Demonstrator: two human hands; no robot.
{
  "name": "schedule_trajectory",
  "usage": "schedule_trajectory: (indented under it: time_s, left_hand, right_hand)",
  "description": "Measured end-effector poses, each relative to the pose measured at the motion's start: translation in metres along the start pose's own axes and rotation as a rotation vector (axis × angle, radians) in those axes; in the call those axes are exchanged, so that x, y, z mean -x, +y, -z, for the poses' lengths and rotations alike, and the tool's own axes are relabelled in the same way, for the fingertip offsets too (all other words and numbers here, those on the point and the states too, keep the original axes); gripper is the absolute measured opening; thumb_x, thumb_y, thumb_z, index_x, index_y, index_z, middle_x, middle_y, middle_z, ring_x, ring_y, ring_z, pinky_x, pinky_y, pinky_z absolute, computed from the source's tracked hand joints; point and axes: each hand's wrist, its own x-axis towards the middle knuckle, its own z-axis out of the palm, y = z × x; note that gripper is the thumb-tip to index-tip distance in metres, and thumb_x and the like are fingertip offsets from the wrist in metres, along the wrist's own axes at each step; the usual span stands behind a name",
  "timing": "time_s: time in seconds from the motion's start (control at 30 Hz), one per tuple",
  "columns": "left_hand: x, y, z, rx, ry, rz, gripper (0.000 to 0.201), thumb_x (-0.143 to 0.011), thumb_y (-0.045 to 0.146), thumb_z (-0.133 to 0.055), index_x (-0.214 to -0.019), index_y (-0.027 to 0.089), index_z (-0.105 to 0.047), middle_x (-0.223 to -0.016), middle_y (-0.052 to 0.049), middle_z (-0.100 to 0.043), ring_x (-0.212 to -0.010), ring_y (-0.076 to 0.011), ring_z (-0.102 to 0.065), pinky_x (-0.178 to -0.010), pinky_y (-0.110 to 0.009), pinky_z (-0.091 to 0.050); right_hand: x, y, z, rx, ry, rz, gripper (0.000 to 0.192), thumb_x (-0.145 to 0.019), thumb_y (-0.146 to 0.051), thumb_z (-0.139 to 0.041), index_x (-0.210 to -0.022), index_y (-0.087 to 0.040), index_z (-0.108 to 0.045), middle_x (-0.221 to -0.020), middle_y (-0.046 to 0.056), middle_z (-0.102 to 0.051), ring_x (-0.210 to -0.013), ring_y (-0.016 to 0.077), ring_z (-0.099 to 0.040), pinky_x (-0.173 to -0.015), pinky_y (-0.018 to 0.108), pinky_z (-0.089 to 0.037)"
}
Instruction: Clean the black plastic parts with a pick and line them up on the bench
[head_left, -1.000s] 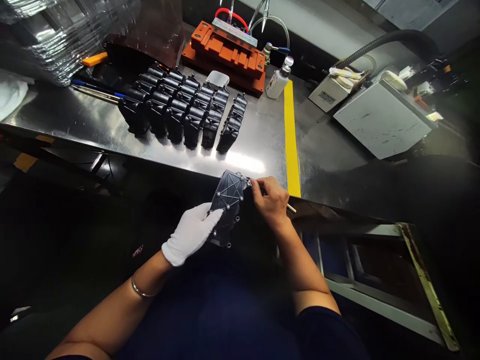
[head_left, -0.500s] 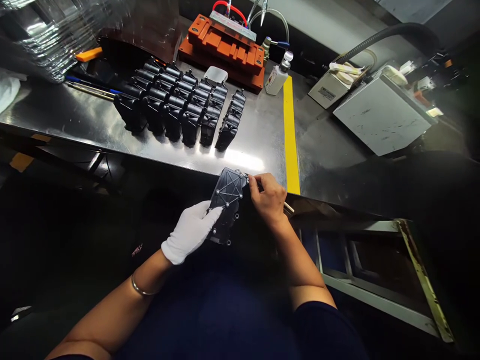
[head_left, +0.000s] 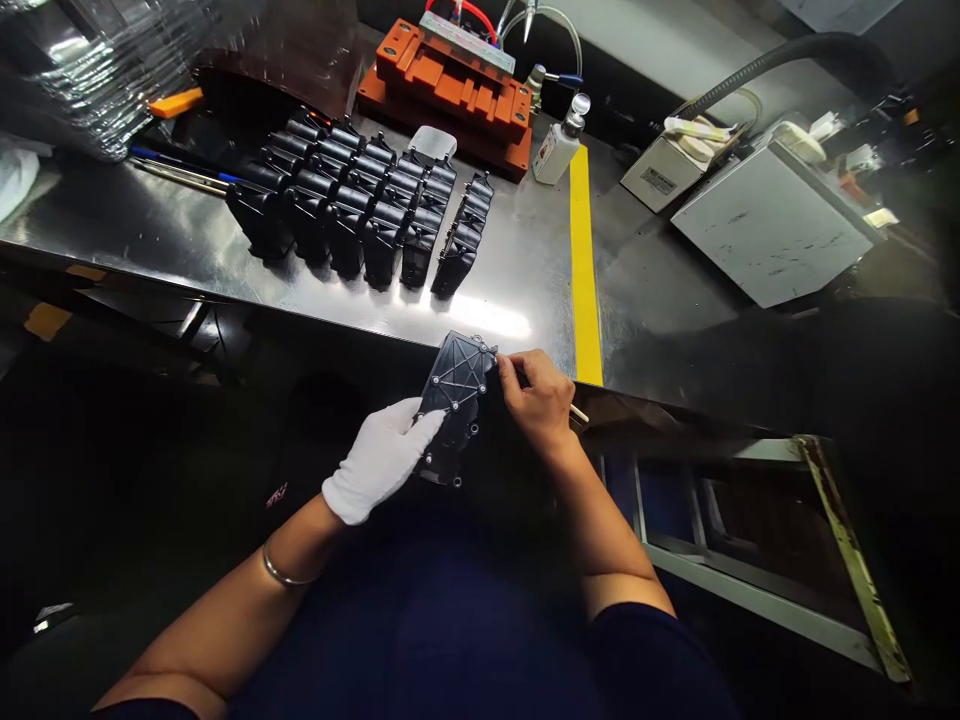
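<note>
Steel table [head_left: 187, 250]: near edge runs just beyond both hands; yellow stripe [head_left: 581, 260] crosses it from back to near edge. Grey box [head_left: 772, 225] on the right part. Orange fixture [head_left: 450, 85] at the back edge, white bottle [head_left: 556, 148] beside its right end. Black parts [head_left: 367, 205], in rows, stand left of the stripe, mid-table.

Cover [head_left: 454, 395]: black, ribbed, held off the table, in front of its near edge, just left of the stripe's near end. Long axis runs from near-left to far-right, far end up toward the table.

Left hand [head_left: 375, 462], white glove: grasps the cover's lower left side, thumb on the ribbed face, forearm coming in from lower left.

Right hand [head_left: 541, 398], bare: fingers pinched at the cover's upper right corner, touching it. A thin stick [head_left: 579, 413] pokes out behind the knuckles; its working end is hidden. Right hand is the nearer to that corner.
</note>
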Motion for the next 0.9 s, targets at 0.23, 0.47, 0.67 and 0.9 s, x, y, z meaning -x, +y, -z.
schedule_trajectory:
  time_s: [0.23,0.47,0.67,0.9]
  left_hand:
    - [0.0,0.001,0.0,-0.025,0.006,0.001,0.032,-0.083,0.048,-0.059,-0.088,0.018,-0.07,-0.076,-0.001,-0.07,-0.071,-0.0173,-0.062,-0.064,-0.023,-0.048]
    - [0.001,0.002,0.0,-0.029,0.018,-0.007,0.033,-0.083,0.049,-0.059,-0.089,0.018,-0.071,-0.079,-0.002,-0.072,-0.075,-0.0186,-0.064,-0.064,-0.024,-0.047]
    - [0.0,0.003,0.001,-0.056,0.022,-0.005,0.031,-0.084,0.046,-0.057,-0.089,0.018,-0.071,-0.079,-0.002,-0.071,-0.074,-0.0179,-0.063,-0.064,-0.023,-0.048]
    - [0.0,0.002,0.001,-0.081,0.023,-0.008,0.033,-0.083,0.047,-0.057,-0.091,0.018,-0.071,-0.078,-0.003,-0.072,-0.073,-0.0185,-0.064,-0.064,-0.024,-0.048]
  right_hand:
    - [-0.001,0.003,0.004,-0.018,0.018,0.037,0.024,-0.093,-0.03,-0.055,-0.073,-0.019,-0.063,-0.065,0.002,-0.065,-0.059,0.012,-0.057,-0.057,0.025,-0.037]
    - [-0.006,0.005,-0.002,0.001,0.007,0.037,0.025,-0.093,-0.031,-0.054,-0.072,-0.019,-0.062,-0.067,0.003,-0.066,-0.06,0.0132,-0.059,-0.057,0.026,-0.038]
    - [-0.001,0.001,0.01,-0.108,0.01,0.03,0.022,-0.092,-0.029,-0.056,-0.072,-0.019,-0.063,-0.066,0.002,-0.066,-0.058,0.0119,-0.059,-0.057,0.024,-0.042]
    - [0.012,-0.001,0.025,-0.226,-0.159,0.136,0.022,-0.092,-0.028,-0.056,-0.074,-0.019,-0.063,-0.065,0.002,-0.068,-0.059,0.0119,-0.062,-0.056,0.024,-0.046]
